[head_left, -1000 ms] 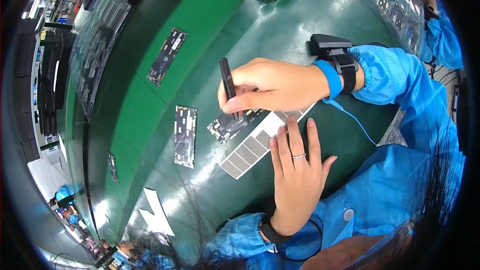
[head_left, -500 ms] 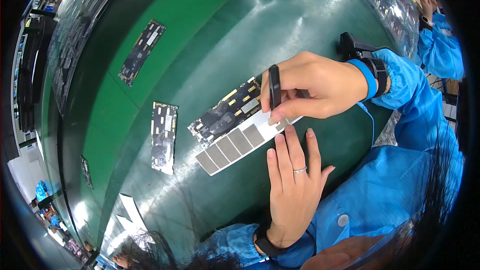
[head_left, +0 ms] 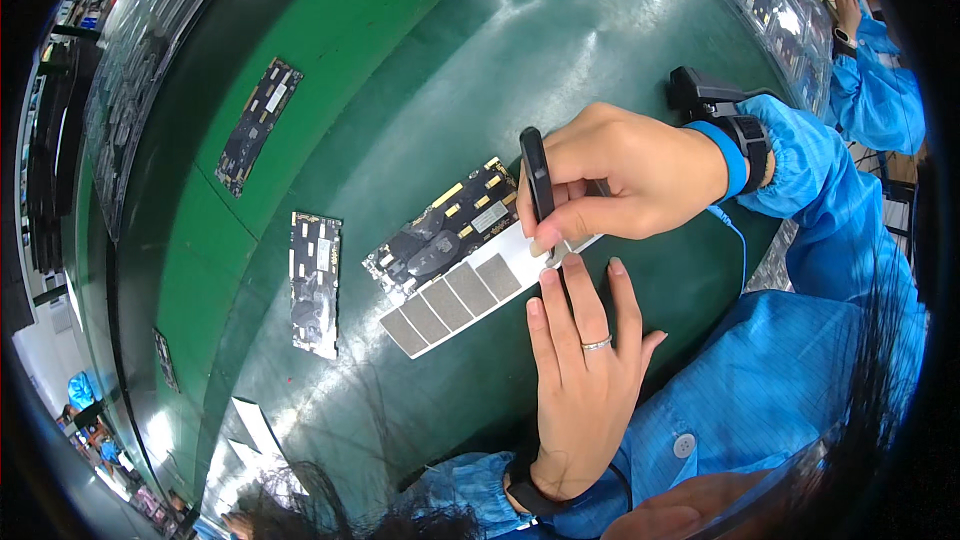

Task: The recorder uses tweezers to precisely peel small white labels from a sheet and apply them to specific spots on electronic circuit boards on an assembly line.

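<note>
My right hand (head_left: 625, 175) grips a slim black pen-like tool (head_left: 537, 175), its lower end at the white backing strip (head_left: 513, 243). Several grey rectangular pads (head_left: 445, 305) sit in a row on that strip. Stretched out, the fingers of my left hand (head_left: 590, 370) press near the strip's lower edge, close to the tool's tip; this hand holds nothing. Just beyond the strip lies a black circuit board (head_left: 440, 230) with gold-coloured patches and a pale label, its right end hidden behind my right hand. What exactly the tool's tip touches is too small to tell.
On the green mat (head_left: 430, 390), another circuit board (head_left: 315, 285) lies to the left, and a second board (head_left: 258, 127) farther off. White paper strips (head_left: 258, 427) lie at the lower left. Clear trays (head_left: 765, 15) stand at the far right, near a co-worker's sleeve (head_left: 880, 85).
The black tool leans more, its upper end shifted left and its lower end nearer my left fingertips. The boards and strip appear slightly farther left in the picture.
</note>
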Action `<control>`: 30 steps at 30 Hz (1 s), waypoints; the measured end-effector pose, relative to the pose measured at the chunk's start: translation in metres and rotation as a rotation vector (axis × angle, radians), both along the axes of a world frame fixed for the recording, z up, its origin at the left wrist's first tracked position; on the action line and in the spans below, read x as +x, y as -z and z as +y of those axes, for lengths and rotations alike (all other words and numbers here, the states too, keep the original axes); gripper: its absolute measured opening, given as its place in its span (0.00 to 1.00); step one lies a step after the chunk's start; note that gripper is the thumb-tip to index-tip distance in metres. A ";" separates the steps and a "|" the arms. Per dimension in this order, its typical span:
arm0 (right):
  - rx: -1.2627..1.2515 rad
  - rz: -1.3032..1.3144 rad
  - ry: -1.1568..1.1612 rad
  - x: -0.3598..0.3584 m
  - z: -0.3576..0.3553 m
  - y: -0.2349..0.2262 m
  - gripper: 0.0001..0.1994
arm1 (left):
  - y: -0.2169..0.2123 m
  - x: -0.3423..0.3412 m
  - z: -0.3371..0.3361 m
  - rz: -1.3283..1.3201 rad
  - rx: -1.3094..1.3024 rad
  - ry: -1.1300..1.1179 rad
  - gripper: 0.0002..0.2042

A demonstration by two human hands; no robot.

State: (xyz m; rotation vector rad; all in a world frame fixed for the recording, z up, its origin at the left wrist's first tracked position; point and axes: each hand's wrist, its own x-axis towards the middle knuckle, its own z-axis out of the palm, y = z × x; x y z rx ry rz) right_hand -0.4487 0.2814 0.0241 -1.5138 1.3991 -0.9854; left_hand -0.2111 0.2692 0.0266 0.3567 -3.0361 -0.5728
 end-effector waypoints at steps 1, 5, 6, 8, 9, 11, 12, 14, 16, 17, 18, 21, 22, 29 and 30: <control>-0.001 0.001 -0.002 0.000 -0.001 0.000 0.08 | 0.000 0.000 -0.001 -0.001 -0.007 -0.004 0.38; 0.066 -0.113 0.124 -0.003 -0.009 -0.006 0.13 | 0.000 -0.001 -0.002 0.012 -0.025 -0.012 0.38; 0.067 -0.157 0.176 -0.005 -0.014 -0.008 0.13 | -0.002 -0.002 -0.003 0.016 -0.027 -0.015 0.38; 0.146 -0.156 0.202 -0.012 -0.025 -0.016 0.11 | -0.009 -0.002 -0.006 -0.019 -0.016 -0.003 0.37; 0.136 -0.155 0.200 -0.015 -0.029 -0.016 0.11 | -0.012 -0.002 -0.007 -0.014 -0.018 -0.002 0.37; 0.109 -0.126 0.190 -0.019 -0.040 -0.014 0.14 | -0.016 -0.003 -0.010 0.024 -0.003 -0.011 0.36; 0.108 -0.125 0.192 -0.022 -0.045 -0.014 0.14 | -0.016 -0.006 -0.013 0.026 -0.005 -0.009 0.36; 0.161 -0.078 0.098 -0.027 -0.053 -0.015 0.15 | -0.013 -0.016 -0.022 0.096 0.030 -0.080 0.36; 0.142 -0.078 0.096 -0.030 -0.060 -0.007 0.18 | -0.005 -0.026 -0.034 0.081 0.017 -0.098 0.38; 0.160 -0.049 0.074 -0.032 -0.063 -0.005 0.19 | 0.000 -0.029 -0.038 0.083 -0.005 -0.130 0.39; 0.179 -0.020 0.054 -0.033 -0.064 -0.003 0.20 | 0.002 -0.030 -0.040 0.084 -0.026 -0.160 0.40; 0.175 -0.017 0.019 -0.032 -0.066 -0.006 0.21 | 0.000 -0.029 -0.043 0.054 -0.018 -0.150 0.40; 0.178 -0.021 0.021 -0.032 -0.068 -0.006 0.21 | 0.000 -0.029 -0.044 0.046 -0.024 -0.148 0.40; 0.140 -0.013 0.009 -0.035 -0.067 -0.006 0.21 | -0.001 -0.033 -0.045 0.015 -0.048 -0.127 0.41; 0.141 -0.008 0.003 -0.035 -0.068 -0.006 0.21 | -0.002 -0.033 -0.045 0.010 -0.048 -0.130 0.41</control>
